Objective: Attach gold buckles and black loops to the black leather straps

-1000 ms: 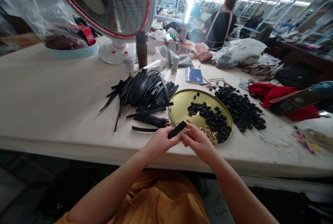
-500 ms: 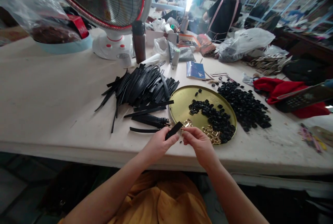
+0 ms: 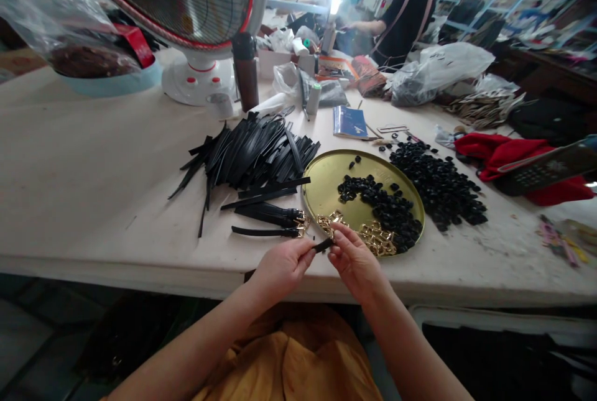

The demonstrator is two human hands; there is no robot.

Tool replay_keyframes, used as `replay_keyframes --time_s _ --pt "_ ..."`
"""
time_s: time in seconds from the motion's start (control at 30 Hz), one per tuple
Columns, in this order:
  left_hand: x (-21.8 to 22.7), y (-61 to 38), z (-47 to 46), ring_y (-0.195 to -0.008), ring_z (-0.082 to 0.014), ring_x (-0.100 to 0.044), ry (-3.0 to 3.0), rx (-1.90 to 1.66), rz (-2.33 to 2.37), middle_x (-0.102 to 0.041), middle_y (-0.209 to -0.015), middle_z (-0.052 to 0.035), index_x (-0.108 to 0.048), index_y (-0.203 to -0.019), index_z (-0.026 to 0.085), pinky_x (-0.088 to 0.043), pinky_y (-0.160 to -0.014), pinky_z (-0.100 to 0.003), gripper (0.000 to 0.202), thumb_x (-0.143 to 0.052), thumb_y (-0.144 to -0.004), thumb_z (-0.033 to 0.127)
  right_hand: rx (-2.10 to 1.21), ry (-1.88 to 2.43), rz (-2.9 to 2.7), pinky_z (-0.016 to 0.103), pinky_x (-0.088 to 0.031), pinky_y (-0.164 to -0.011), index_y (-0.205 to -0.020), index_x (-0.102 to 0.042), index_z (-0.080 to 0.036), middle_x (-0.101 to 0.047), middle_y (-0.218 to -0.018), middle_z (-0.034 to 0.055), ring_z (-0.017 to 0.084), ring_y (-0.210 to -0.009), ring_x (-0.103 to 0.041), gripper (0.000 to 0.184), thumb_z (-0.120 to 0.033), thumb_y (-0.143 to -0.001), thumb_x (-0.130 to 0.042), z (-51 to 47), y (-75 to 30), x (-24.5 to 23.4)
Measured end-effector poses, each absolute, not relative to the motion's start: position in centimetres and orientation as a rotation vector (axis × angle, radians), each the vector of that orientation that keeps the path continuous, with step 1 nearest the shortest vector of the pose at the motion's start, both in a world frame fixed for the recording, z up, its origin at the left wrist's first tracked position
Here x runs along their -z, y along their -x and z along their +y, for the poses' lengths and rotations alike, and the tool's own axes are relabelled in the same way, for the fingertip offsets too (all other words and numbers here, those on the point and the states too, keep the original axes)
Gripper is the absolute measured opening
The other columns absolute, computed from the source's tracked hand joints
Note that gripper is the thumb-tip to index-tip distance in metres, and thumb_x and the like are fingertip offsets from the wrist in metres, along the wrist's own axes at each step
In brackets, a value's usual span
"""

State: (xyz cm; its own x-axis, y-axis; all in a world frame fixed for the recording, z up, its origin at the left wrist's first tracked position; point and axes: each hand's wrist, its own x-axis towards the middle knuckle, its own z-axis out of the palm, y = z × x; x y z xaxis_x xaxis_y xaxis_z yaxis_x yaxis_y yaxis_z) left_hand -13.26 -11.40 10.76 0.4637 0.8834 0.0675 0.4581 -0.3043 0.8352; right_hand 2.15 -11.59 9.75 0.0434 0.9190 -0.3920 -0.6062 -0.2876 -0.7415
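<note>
My left hand (image 3: 282,264) and my right hand (image 3: 352,258) meet at the table's near edge, both pinching one short black strap (image 3: 323,244) between fingertips. Just beyond them lies a round gold tray (image 3: 333,177) with small black loops (image 3: 387,208) and gold buckles (image 3: 377,238) in it. To the left of the tray lie finished straps with buckles (image 3: 270,214) and a pile of loose black straps (image 3: 252,152).
A heap of black loops (image 3: 436,183) lies right of the tray. A fan (image 3: 186,9), a dark flask (image 3: 245,71), a blue booklet (image 3: 349,122), plastic bags and a red cloth (image 3: 508,155) stand further back. Another person (image 3: 405,12) works at the far end.
The strap has been drawn further into my hands, so less of it shows. My hands have shifted slightly towards me.
</note>
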Motion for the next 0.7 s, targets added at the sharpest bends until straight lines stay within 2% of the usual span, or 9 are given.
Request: replay_keyframes --time_s 0.13,0.27,0.43,0.57,0.7 --pt "-10.9 13.0 -11.9 -0.073 -0.0138 -0.050 -1.878 -0.728 1.098 -0.057 -0.077 -0.0020 -0.057 -0.083 0.017 -0.036 -0.066 -0.022 0.026 -0.035 -0.087 0.031 -1.532 1.057 -0.573 0.020 -0.043 -0.052 -0.080 -0.064 -0.021 -0.056 -0.067 -0.0044 0.005 -0.053 -0.048 0.026 -0.031 -0.059 -0.075 -12.7 -1.4 -9.4" --pt "-11.1 12.4 -12.6 -0.068 -0.0114 -0.048 -1.638 -0.768 1.039 -0.054 -0.074 0.0001 -0.052 -0.086 0.016 -0.036 -0.062 -0.021 0.013 -0.042 -0.082 0.024 -1.343 1.150 -0.817 0.023 -0.039 -0.056 -0.075 -0.058 -0.020 -0.054 -0.065 -0.0041 0.009 -0.056 -0.046 0.022 -0.036 -0.066 -0.069 -14.3 -0.3 -8.8" --pt "-11.8 12.5 -13.3 -0.051 -0.0067 -0.037 -1.480 -0.708 0.974 -0.046 -0.059 0.0034 -0.047 -0.073 0.016 -0.030 -0.049 -0.019 0.023 -0.044 -0.082 0.037 -1.149 1.193 -0.963 0.023 -0.038 -0.057 -0.072 -0.053 -0.021 -0.051 -0.063 -0.0039 0.010 -0.058 -0.045 0.021 -0.039 -0.071 -0.063 -15.5 -0.4 -9.2" --pt "-11.5 12.6 -13.9 -0.045 -0.0053 -0.032 -1.350 -0.655 0.945 -0.047 -0.058 0.0043 -0.044 -0.074 0.016 -0.025 -0.042 -0.018 0.023 -0.045 -0.080 0.039 -1.471 1.127 -0.743 0.021 -0.034 -0.050 -0.064 -0.052 -0.018 -0.045 -0.055 -0.0052 0.007 -0.050 -0.038 0.027 -0.039 -0.065 -0.069 -15.6 -0.9 -9.8" --pt "-10.8 12.7 -14.3 -0.043 -0.0047 -0.033 -1.259 -0.631 0.962 -0.048 -0.056 0.0048 -0.042 -0.074 0.017 -0.024 -0.039 -0.017 0.023 -0.047 -0.078 0.039 -1.696 1.038 -0.539 0.021 -0.035 -0.048 -0.065 -0.053 -0.017 -0.048 -0.055 -0.0057 0.006 -0.047 -0.041 0.029 -0.035 -0.057 -0.075 -15.9 -0.9 -10.0"
